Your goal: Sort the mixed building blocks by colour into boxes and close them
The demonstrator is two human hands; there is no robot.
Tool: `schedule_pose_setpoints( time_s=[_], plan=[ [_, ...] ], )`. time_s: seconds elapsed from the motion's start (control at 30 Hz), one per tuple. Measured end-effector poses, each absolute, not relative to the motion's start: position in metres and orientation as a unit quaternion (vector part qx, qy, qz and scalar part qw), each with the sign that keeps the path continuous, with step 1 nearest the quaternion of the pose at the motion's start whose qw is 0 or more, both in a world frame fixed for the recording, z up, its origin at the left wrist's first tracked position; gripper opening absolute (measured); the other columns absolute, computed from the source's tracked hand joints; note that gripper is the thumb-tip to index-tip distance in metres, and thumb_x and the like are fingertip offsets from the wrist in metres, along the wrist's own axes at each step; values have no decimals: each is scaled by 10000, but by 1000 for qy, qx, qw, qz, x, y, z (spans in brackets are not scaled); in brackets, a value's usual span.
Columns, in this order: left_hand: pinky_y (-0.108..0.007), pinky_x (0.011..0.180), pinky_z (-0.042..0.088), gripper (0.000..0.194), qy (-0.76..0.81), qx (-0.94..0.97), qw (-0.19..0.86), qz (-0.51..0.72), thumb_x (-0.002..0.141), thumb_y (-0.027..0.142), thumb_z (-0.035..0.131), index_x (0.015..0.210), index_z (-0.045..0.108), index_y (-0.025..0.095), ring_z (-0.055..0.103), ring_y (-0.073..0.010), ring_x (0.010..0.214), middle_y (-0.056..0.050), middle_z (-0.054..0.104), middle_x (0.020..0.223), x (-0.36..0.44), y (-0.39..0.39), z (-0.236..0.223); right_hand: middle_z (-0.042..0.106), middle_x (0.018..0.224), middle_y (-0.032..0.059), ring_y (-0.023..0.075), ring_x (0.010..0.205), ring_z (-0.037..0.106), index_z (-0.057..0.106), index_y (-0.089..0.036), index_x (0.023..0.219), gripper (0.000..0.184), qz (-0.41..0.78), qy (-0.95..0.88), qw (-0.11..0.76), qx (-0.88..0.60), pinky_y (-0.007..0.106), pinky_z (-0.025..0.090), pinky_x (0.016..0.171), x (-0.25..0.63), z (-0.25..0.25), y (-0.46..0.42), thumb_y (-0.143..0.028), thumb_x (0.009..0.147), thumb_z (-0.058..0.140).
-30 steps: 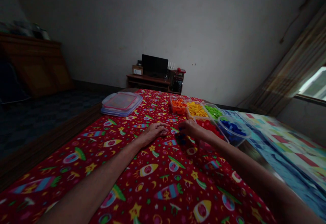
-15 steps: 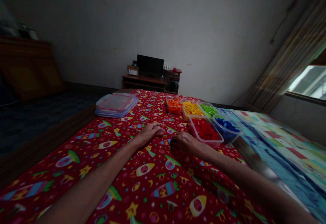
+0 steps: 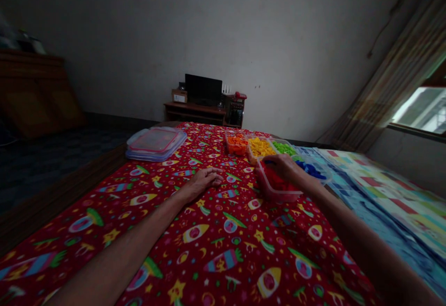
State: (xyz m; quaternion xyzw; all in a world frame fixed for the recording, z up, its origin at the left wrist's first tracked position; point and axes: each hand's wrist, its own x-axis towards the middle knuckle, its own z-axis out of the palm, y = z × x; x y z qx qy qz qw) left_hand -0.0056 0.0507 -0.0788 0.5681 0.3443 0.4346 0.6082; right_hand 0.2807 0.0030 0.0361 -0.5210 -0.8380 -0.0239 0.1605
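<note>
My left hand rests on the red patterned tablecloth, its fingers loosely stretched and holding nothing. Over the clear container of red pieces is my right hand, fingers bent and pinched downward. Something small and dark shows at its fingertips, too unclear to name. Beyond and beside that container stand others with orange pieces, yellow pieces, green pieces and blue pieces. My right hand and forearm hide part of the red and blue containers.
Stacked clear lids lie at the table's left far side. A bed with a patterned cover adjoins the right side. By the far wall, a desk carries a black monitor. A wooden cabinet stands at far left.
My right hand has moved from the tablecloth, right and away from me, to above the container of red pieces. My left hand has stayed in place. The view has shifted slightly.
</note>
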Motion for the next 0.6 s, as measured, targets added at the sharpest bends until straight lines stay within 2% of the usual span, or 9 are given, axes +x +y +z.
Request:
schedule_pose_setpoints(
  time_s=[0.13,0.3,0.47,0.6],
  plan=[
    [-254,726,507,301,353,570,599,437,756,358,658,957,623,136,637,-132,726,-55,689,822,-5,50,-77,702,873,92,151,718,607,698,-151,986,266,-118,-768,140,-613,226,402,636,347,58,16,-170,820,491],
    [-258,713,507,316,354,571,598,438,739,346,672,961,618,129,633,-131,707,-48,687,790,-4,48,-73,707,831,88,161,691,623,684,-152,1056,301,-172,-707,70,-683,231,410,602,398,54,23,-253,824,520],
    [-253,706,503,313,356,577,593,434,735,345,671,957,615,132,629,-132,701,-51,691,789,-5,50,-75,706,884,133,198,740,638,644,-146,1131,350,-176,-718,98,-667,271,437,635,374,46,5,-293,888,440],
    [-252,706,504,312,362,581,588,431,739,350,669,970,617,149,629,-133,708,-53,694,807,-6,53,-79,678,1019,130,213,905,622,618,-166,1143,340,-94,-812,135,-560,328,470,799,334,26,-5,-282,903,407]
  ],
)
